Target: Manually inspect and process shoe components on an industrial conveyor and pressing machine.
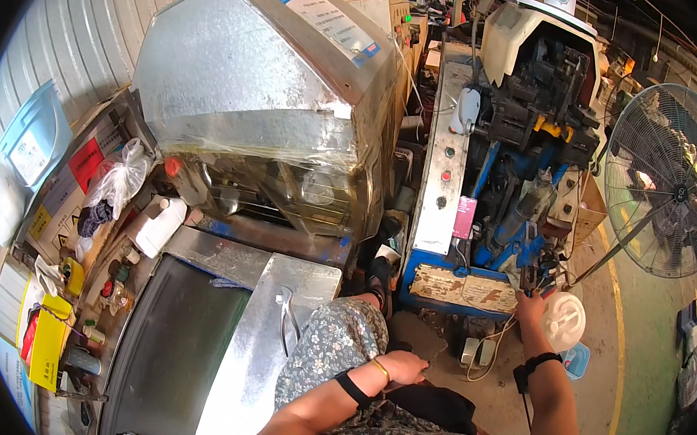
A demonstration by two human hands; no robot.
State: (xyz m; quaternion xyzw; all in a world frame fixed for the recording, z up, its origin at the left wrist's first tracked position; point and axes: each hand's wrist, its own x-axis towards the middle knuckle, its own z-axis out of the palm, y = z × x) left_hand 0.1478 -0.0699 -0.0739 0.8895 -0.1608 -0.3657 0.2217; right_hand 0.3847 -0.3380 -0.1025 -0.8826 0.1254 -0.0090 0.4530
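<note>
1. Grey floral cloth covers the person's bent left leg [333,340], nearest the viewer, with a dark shoe [379,280] beyond the knee. Each forearm wears a black band.
2. Left hand [403,366]: low over the lap, beside the knee, its fingers narrowed together. Whether it grips anything cannot be told. A yellow bangle [382,370] circles the wrist.
3. Right hand [531,306]: stretched forward to the near right corner of a blue and off-white machine, fingers curled by a dark upright part [529,278]. Whether they close around that part is too small to tell.
4. Just right of that hand, a white plastic container [563,321] stands near a pale blue tub [576,361].
5. To the left, a bare silver metal sheet [240,365] borders a dark belt [175,351]. Farther left, a cluttered shelf holds a yellow box [49,349] and a white jug [157,226].
6. Straight beyond the right hand, the machine [440,217] bears a worn board across its front, a pale strip with a red button, and dark metal workings.
7. Beyond the belt rises a large silver metal hood [241,75].
8. Far right, a round wire-caged fan [671,179] stands by a yellow floor line [618,307].
</note>
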